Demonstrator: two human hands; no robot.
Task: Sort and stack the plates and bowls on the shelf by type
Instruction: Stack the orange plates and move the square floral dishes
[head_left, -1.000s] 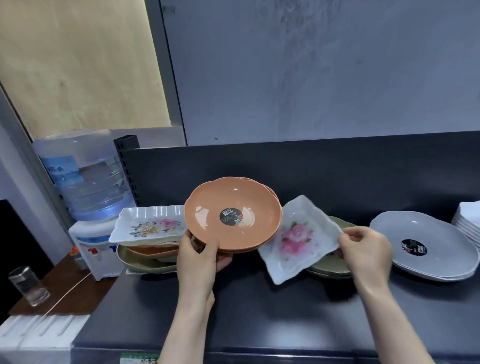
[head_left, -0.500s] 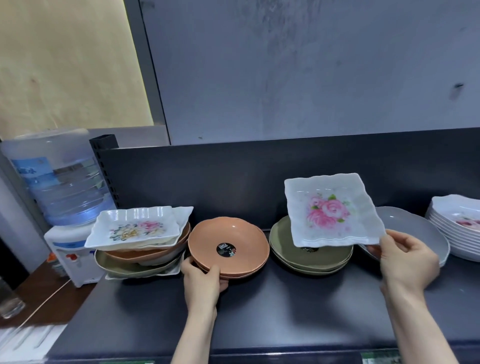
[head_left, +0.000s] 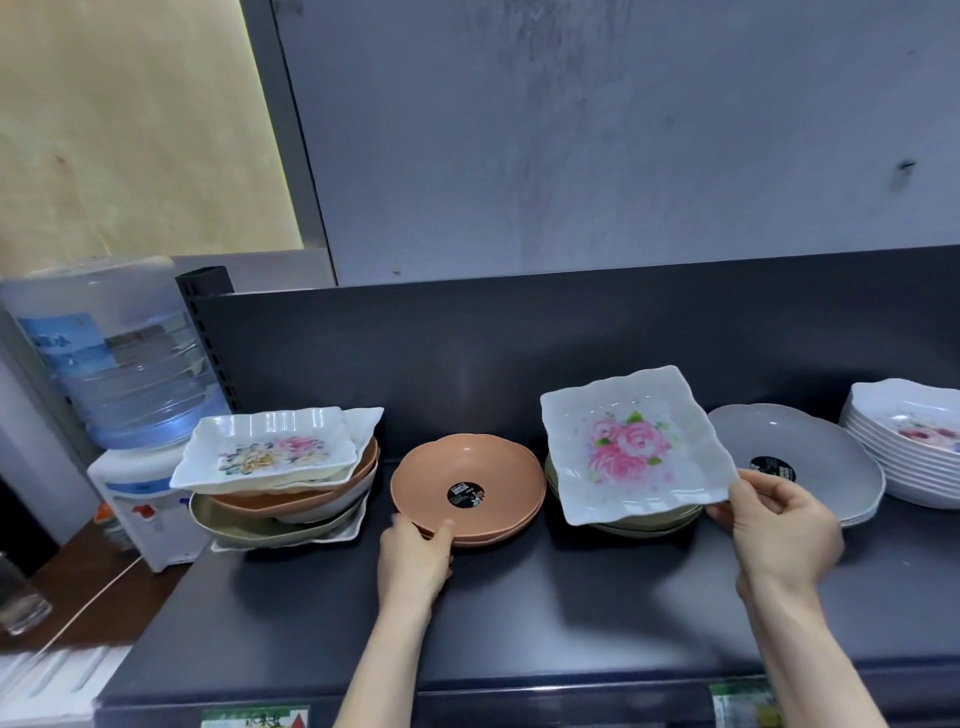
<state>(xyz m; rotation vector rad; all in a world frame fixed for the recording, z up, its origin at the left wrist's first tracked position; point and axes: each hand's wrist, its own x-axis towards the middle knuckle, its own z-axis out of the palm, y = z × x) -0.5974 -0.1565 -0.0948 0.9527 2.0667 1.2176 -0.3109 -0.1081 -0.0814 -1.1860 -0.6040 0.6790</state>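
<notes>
My left hand (head_left: 415, 553) grips the near rim of a small stack of orange round plates (head_left: 467, 480) resting on the dark shelf (head_left: 571, 613). My right hand (head_left: 779, 525) pinches the right corner of a white square plate with pink roses (head_left: 631, 444), held in the air above a stack of olive green plates (head_left: 644, 522). A mixed pile (head_left: 283, 483) of white floral, orange and olive dishes stands at the left. Grey round plates (head_left: 810, 447) and a stack of white floral square plates (head_left: 909, 441) sit at the right.
A water dispenser with a blue bottle (head_left: 119, 358) stands left of the shelf, beside a drinking glass (head_left: 21, 603) on a brown table. The shelf's dark back panel (head_left: 519, 338) rises behind the dishes. Price labels (head_left: 254, 719) hang on the front edge.
The orange plates came down from the air onto the shelf, my left hand still on their rim. My right hand lifted the rose plate and carried it rightward over the olive stack.
</notes>
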